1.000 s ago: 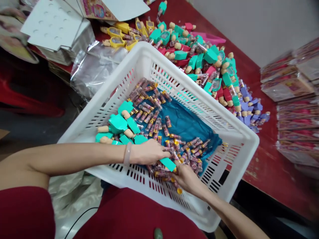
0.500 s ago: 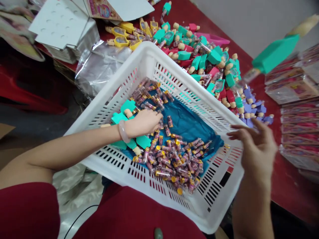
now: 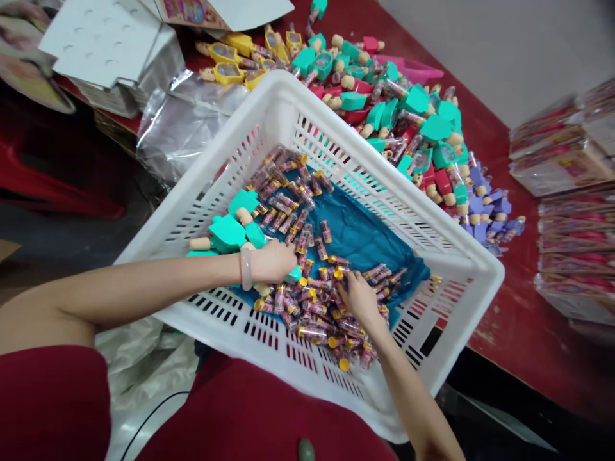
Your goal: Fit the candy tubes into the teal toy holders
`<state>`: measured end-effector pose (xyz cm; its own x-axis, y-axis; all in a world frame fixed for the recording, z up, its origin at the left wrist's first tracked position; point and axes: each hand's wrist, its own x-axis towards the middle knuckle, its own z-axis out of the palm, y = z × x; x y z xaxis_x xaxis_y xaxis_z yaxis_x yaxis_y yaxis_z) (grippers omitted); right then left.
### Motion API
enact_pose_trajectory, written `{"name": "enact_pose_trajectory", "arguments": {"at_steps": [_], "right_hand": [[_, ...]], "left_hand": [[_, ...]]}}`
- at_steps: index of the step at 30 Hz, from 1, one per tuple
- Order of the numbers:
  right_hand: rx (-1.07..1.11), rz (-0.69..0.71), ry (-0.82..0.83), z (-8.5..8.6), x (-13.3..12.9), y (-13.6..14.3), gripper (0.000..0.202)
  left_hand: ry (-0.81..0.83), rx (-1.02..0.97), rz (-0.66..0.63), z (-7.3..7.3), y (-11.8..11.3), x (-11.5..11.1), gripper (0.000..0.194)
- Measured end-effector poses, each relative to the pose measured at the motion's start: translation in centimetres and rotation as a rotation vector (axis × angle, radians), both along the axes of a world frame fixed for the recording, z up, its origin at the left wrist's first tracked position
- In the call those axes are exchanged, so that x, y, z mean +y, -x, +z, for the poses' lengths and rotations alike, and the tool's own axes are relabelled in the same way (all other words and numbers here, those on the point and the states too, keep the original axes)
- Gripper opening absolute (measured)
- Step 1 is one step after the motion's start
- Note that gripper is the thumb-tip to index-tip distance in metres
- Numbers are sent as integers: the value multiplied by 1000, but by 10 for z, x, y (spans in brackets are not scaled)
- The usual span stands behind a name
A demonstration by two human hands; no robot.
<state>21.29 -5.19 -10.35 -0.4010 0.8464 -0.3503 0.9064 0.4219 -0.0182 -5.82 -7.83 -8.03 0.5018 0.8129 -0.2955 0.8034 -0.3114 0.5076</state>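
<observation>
Head view: the white basket (image 3: 281, 105) is the largest thing to mind; reaching over its near wall with the wrists held clear of the rim should spare the loose heap inside from being swept about. The 2 hands work low in it, apart from each other. The left hand (image 3: 275, 260) is curled over a green piece (image 3: 293, 275), which shows just below the knuckles; its fingertips are hidden, so I cannot tell whether they are clamped on it. Gripping such a piece round its broad body would likely be steadier than by its knobbed end. The right hand (image 3: 360, 297) bends its fingers down among the tubes (image 3: 314, 307), at a yellow-capped tube (image 3: 339, 273); whether they have closed on it I cannot tell. A light pinch across the barrel of 1 tube should keep neighbours from coming up with it.

As for materials, the basket looks like rigid moulded plastic, with a thick rim and rows of narrow slots. A creased, faintly glossy blue sheet (image 3: 355, 221) covers part of its floor. The green pieces (image 3: 227, 233) grouped at the basket's left are smooth, opaque and angular, with rounded, matt tan ends (image 3: 244, 216). The tubes are slim, clear cylinders with pinkish insides, strewn across the middle and near side. Smallest are their round, bright yellow caps (image 3: 343, 365).
</observation>
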Motion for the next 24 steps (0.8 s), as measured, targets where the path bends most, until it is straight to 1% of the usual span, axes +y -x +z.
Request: {"name": "enact_pose_trajectory", "arguments": {"at_steps": [2,3,5,7,9,11,13,15,18,20,22,24], "right_hand": [[145,-59,11,9,-4,1,24],[236,-83,39,15,-7,2,23],[404,-94,108,28,-15,3,24],[486,-58,141,36,-25,5,25],[474,-18,129,37,-35,7,24],[403,33,84,32,-43,7,15],[331,117,18,25,-48,7,10],[303,225,-86,21,-50,6,9],[314,390,-220,20,-53,5,7],[306,448,-238,20,-56,4,8],[293,461,-212,21,-59,4,7],[286,425,-197,23,-61,4,9]], "left_hand": [[100,-68,1,11,1,5,37],[159,-107,-16,17,0,8,42],[264,-250,-21,26,-1,11,44],[347,-364,-22,31,-5,11,43],[355,-401,-19,33,-9,8,41],[303,-396,-36,33,-14,2,37],[260,-378,-47,33,-19,-4,35],[312,-361,-42,31,-23,-8,35],[552,-391,-4,27,-28,-14,35],[749,-425,64,24,-31,-17,38],[933,-448,145,22,-33,-19,41],[1085,-479,187,22,-34,-20,41]]}}
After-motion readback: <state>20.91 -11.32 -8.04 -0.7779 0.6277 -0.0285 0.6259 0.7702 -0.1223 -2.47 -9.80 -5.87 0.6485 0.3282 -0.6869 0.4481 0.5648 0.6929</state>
